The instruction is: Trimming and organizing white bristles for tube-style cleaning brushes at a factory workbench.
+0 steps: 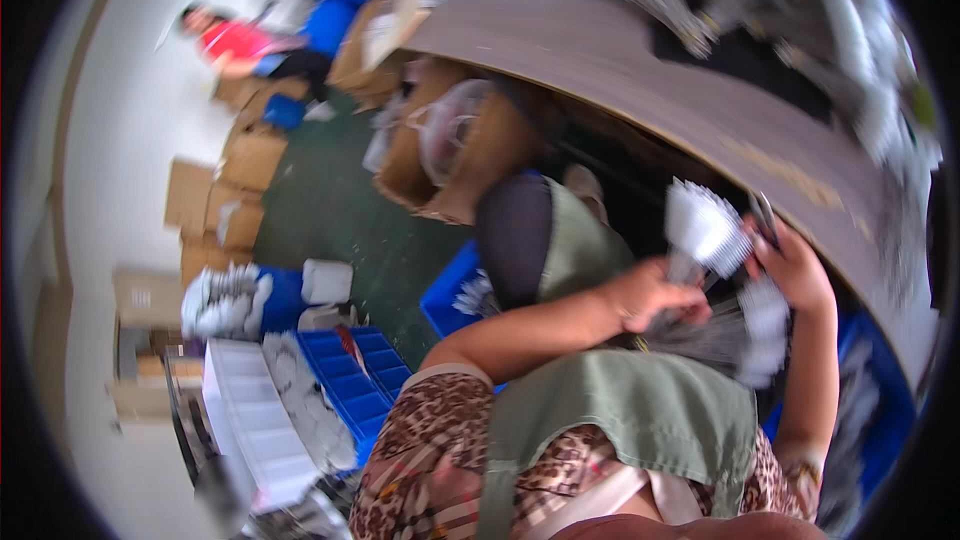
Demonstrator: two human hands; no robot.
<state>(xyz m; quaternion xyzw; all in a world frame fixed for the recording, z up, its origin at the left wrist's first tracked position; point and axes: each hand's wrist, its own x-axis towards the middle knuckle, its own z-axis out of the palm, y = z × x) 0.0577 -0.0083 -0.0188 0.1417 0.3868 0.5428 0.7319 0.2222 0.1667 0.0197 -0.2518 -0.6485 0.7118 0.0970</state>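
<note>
Head view showed the left hand (650, 292) clenched round the stem of a white bristly bundle (705, 228), held upright in the lap below the table edge (700, 130), while right-hand fingers (790, 265) pinched scissors (765, 215) beside it, seemingly for trimming.

Matt wood-grain tabletop (600, 50); blue plastic tray (350, 380); brown cardboard boxes (220, 190).

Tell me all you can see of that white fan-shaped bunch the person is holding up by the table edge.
The white fan-shaped bunch looks like many thin white strips or bristles gathered at a narrow base and spreading upward. It is blurred, so the material is unclear. It stands tilted, just below the brown table edge. The left hand grips its base; the right hand is close beside it, though contact cannot be told. A greyish bundle lies beneath.
</note>
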